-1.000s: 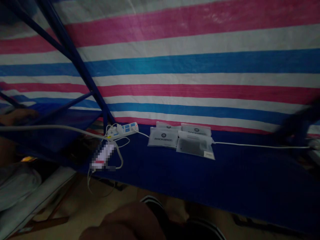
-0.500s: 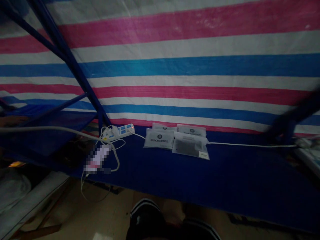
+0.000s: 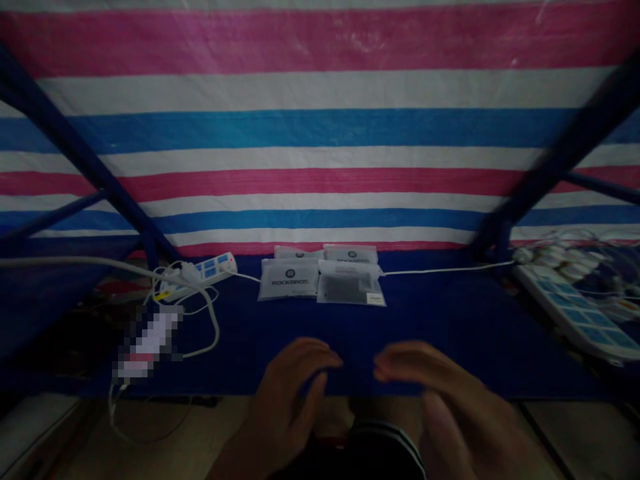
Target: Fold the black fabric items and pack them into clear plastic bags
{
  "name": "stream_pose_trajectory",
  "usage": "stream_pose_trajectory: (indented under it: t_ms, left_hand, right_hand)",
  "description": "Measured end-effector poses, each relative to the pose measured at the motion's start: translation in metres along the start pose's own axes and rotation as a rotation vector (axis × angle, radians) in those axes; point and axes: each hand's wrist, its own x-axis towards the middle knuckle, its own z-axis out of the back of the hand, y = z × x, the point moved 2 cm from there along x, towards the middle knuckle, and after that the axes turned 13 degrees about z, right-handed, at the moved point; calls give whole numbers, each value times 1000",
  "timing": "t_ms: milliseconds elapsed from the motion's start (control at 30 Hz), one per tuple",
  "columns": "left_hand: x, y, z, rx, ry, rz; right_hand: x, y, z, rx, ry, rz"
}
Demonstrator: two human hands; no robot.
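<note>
Striped pink, white and blue tarpaulin (image 3: 320,133) behind a navy-covered bench (image 3: 440,333). Empty left hand (image 3: 293,393) and right hand (image 3: 440,400), open and slightly curled, just apart at the bench's front edge, near but not touching the ROCKBROS pouches (image 3: 289,279) farther back.

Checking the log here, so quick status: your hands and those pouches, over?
Left hand, right hand: open, holding nothing. ROCKBROS pouches ahead on blue surface, apart from both hands. White power cord runs behind them.

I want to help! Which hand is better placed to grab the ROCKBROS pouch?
Probably the left hand: it sits almost straight below the front ROCKBROS pouch, while the right hand is farther aside.
</note>
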Motion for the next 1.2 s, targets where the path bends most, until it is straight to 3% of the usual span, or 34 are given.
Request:
stream_pose_trajectory:
  t_ms: [33, 200, 367, 500, 800, 1033, 1200]
  left_hand:
    - [11, 14, -13, 75, 4, 28]
    - [38, 84, -71, 423, 49, 150]
    - [44, 99, -96, 505, 74, 143]
    - [42, 97, -104, 527, 59, 139]
    - [38, 105, -106, 522, 21, 127]
    - [38, 110, -107, 520, -5, 108]
    - [38, 110, -107, 517, -14, 107]
  right_hand:
    - [6, -16, -11, 34, -6, -7]
    - [-5, -87, -84, -148, 330, -114]
    - [-41, -111, -127, -248, 535, -139]
    - [-51, -112, -136, -297, 538, -141]
    - [-49, -114, -134, -289, 544, -154]
    - [-51, -118, -139, -263, 444, -178]
    - [-48, -127, -132, -225, 298, -202]
